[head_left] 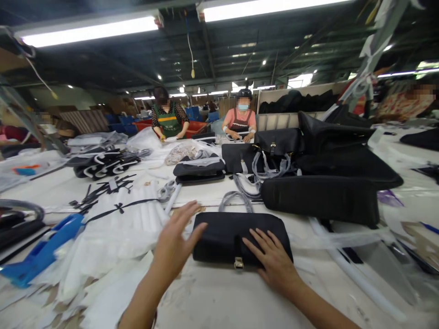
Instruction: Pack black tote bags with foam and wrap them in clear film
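Note:
A black handbag (219, 237) lies on the worktable right in front of me, its flap down and a gold-coloured clasp (238, 262) at the lower edge. Clear plastic wrap covers its handle (236, 196), which loops out behind. Flat on the right part of the flap rests my right hand (272, 260), fingers spread. My left hand (178, 235) is at the bag's left end, fingers extended and thumb apart, over or just beside the edge; whether it touches the bag I cannot tell.
White foam rolls (126, 214) and a blue tape dispenser (44, 251) lie to the left. Further black bags (318, 196) are piled at the right, with another bag (199, 169) behind mine. Two people (169, 119) work across the table. Strips of black strap (103, 187) lie further left.

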Demonstrator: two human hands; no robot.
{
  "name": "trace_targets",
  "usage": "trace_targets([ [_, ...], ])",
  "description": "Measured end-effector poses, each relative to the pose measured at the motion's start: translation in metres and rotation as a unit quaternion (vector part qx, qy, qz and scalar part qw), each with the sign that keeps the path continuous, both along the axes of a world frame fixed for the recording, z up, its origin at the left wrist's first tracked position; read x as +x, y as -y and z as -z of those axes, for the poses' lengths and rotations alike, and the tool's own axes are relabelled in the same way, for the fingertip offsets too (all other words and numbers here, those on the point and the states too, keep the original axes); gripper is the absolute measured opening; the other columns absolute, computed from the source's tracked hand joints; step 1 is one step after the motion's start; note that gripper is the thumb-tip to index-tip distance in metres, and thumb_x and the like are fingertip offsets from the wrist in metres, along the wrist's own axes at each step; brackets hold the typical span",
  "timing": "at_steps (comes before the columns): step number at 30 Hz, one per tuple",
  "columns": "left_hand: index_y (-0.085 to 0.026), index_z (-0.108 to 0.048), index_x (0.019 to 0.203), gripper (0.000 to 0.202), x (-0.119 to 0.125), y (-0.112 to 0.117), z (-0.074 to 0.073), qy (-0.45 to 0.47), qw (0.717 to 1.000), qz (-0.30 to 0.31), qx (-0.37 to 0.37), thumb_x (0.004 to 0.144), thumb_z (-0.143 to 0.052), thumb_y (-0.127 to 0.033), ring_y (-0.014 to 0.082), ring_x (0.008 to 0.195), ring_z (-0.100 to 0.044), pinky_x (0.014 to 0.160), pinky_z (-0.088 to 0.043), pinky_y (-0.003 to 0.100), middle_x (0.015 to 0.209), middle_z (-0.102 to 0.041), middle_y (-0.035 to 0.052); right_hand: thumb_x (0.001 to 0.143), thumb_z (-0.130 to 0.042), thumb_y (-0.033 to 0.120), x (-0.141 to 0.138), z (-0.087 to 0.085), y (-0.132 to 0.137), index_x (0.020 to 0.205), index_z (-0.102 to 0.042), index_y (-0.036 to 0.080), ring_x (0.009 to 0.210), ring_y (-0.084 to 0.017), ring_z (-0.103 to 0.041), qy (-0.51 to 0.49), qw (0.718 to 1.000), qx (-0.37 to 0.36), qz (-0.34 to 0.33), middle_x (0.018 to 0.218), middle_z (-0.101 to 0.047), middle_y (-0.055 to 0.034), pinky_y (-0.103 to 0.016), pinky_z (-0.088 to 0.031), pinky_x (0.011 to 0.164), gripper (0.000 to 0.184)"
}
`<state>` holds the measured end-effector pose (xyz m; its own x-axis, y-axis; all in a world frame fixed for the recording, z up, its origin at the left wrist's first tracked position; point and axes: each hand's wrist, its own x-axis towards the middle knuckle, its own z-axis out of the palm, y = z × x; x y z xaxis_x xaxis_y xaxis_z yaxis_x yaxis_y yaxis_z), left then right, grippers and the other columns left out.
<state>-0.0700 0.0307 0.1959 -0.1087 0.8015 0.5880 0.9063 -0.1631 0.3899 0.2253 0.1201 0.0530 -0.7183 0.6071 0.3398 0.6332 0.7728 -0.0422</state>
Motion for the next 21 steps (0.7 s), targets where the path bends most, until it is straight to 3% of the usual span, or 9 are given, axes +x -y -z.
trace_targets([
  [2,-0.030,-0.048,0.140,0.059,0.019,-0.041,0.009,-0.092,0.981,0.118,-0.127,0.086,-0.068,-0.042,0.0287,0.138,-0.043,0.113,-0.037,0.046,0.150,-0.046,0.0082,0.076,-0.070,0.022,0.001,-0.002,0.004,0.152,-0.030,0.032,0.145,-0.031,-0.027,0.002,1.000,-0.002,0.000,0.160,-0.027,-0.0084,-0.053,-0.016,0.118,0.087],
  [5,-0.020,-0.042,0.145,0.079,0.030,-0.096,0.022,-0.159,0.937,0.189,-0.246,0.078,-0.076,-0.043,0.0339,0.136,-0.044,0.111,-0.038,0.047,0.149,-0.045,0.0183,0.080,-0.068,0.025,0.001,-0.003,0.008,0.152,-0.030,0.031,0.146,-0.031,-0.025,0.001,1.000,0.002,-0.002,0.160,-0.027,-0.0092,-0.053,-0.016,0.119,0.082],
  [8,-0.019,-0.045,0.142,0.087,0.036,-0.126,0.027,-0.173,0.912,0.214,-0.303,0.069,-0.082,-0.048,0.0341,0.126,-0.056,0.105,-0.045,0.044,0.140,-0.055,0.0170,0.083,-0.067,0.031,0.003,-0.001,0.010,0.152,-0.030,0.031,0.146,-0.030,-0.024,-0.010,1.000,0.002,-0.009,0.160,-0.026,-0.0089,-0.053,-0.016,0.119,0.078],
  [10,-0.019,-0.044,0.143,0.091,0.044,-0.130,0.029,-0.171,0.918,0.201,-0.296,0.067,-0.083,-0.051,0.0349,0.130,-0.051,0.106,-0.044,0.045,0.145,-0.050,0.0178,0.083,-0.066,0.032,0.004,0.002,0.010,0.153,-0.029,0.032,0.147,-0.030,-0.024,-0.016,1.000,0.007,-0.012,0.161,-0.025,-0.0084,-0.053,-0.016,0.119,0.078],
  [13,-0.019,-0.041,0.145,0.086,0.055,-0.117,0.031,-0.126,0.963,0.161,-0.176,0.074,-0.077,-0.052,0.0337,0.142,-0.035,0.113,-0.035,0.048,0.155,-0.035,0.0192,0.084,-0.063,0.028,0.006,0.009,0.007,0.153,-0.028,0.032,0.147,-0.030,-0.024,-0.023,0.999,0.033,-0.014,0.162,-0.023,-0.0073,-0.053,-0.019,0.118,0.077],
  [15,-0.020,-0.040,0.145,0.073,0.056,-0.095,0.036,-0.066,0.989,0.120,-0.064,0.084,-0.068,-0.049,0.0291,0.144,-0.033,0.116,-0.034,0.046,0.155,-0.035,0.0161,0.085,-0.059,0.026,0.005,0.013,0.005,0.153,-0.028,0.032,0.146,-0.030,-0.026,-0.029,0.998,0.057,-0.017,0.162,-0.023,-0.0069,-0.054,-0.021,0.117,0.075],
  [18,-0.023,-0.038,0.146,0.054,0.045,-0.044,0.051,0.017,0.999,0.010,0.040,0.096,-0.053,-0.036,0.0225,0.144,-0.033,0.118,-0.033,0.041,0.155,-0.038,0.0105,0.087,-0.053,0.024,0.004,0.015,0.004,0.153,-0.028,0.032,0.145,-0.030,-0.029,-0.039,0.996,0.078,-0.029,0.162,-0.023,-0.0066,-0.055,-0.022,0.116,0.071],
  [21,-0.024,-0.042,0.144,0.049,0.024,0.022,0.074,0.064,0.989,-0.121,0.046,0.096,-0.052,-0.030,0.0222,0.141,-0.038,0.117,-0.036,0.041,0.151,-0.043,0.0094,0.085,-0.052,0.030,0.007,0.023,0.002,0.155,-0.025,0.027,0.144,-0.036,-0.027,-0.067,0.992,0.080,-0.063,0.162,-0.019,-0.0090,-0.060,-0.020,0.115,0.075],
])
